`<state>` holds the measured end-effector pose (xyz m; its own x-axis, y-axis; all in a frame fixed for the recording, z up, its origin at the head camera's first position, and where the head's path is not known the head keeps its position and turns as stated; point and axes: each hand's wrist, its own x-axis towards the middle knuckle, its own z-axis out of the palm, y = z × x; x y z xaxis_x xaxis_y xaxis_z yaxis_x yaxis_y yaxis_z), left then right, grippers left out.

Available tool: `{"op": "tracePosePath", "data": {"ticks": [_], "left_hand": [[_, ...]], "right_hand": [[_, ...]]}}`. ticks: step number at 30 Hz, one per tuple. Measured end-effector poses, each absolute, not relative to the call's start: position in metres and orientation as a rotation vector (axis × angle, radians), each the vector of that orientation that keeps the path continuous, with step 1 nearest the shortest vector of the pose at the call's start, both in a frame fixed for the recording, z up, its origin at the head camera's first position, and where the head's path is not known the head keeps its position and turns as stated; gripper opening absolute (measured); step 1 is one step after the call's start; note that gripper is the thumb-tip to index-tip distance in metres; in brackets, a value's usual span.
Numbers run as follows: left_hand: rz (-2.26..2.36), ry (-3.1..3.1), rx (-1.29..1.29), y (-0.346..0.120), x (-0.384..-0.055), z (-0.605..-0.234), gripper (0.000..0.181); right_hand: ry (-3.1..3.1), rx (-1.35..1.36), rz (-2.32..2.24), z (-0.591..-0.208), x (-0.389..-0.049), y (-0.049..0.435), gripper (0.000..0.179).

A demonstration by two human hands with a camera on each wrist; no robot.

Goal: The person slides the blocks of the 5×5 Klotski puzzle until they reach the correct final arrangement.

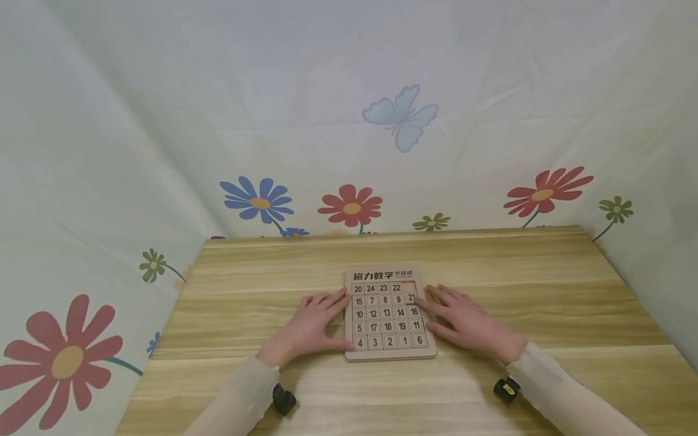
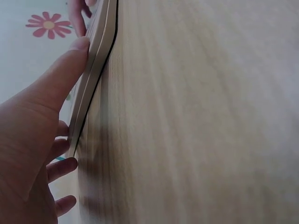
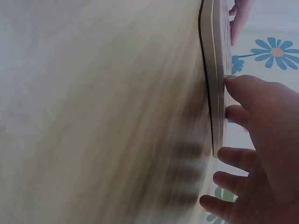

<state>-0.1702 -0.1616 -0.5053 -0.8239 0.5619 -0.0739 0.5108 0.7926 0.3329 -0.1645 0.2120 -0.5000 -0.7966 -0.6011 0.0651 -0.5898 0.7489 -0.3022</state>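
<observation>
A wooden sliding number puzzle (image 1: pixel 390 356) lies flat on the table, its numbered tiles in rows and a vacant slot at the top right. My left hand (image 1: pixel 311 325) rests along the board's left edge, fingers extended, thumb at the lower left corner by tile 4 (image 1: pixel 360 343). From the right side my right hand (image 1: pixel 466 321) reaches over the frame. Its index fingertip touches tile 21 (image 1: pixel 411 297), just below the slot, and its thumb is at the right edge near tile 11 (image 1: pixel 417 325). Both wrist views show the thumbs against the puzzle's side (image 2: pixel 96 60).
The wood-grain table (image 1: pixel 262 266) extends around the puzzle. Behind and at the sides hangs a pale cloth (image 1: pixel 305 91) printed with flowers and a butterfly. A small black device (image 1: pixel 284 399) sits at the left wrist, another (image 1: pixel 506 390) at the right.
</observation>
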Motion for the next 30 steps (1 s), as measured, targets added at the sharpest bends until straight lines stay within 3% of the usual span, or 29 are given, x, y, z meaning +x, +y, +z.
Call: {"op": "tracePosePath", "data": {"ticks": [15, 30], "left_hand": [[0.440, 2.814, 0.876, -0.159, -0.170, -0.505, 0.111], [0.462, 2.819, 0.849, -0.160, -0.169, -0.502, 0.111]], "right_hand": [[2.917, -0.820, -0.470, -0.499, -0.176, 0.206, 0.061], [2.860, -1.069, -0.459, -0.493, -0.154, 0.215, 0.057]]}}
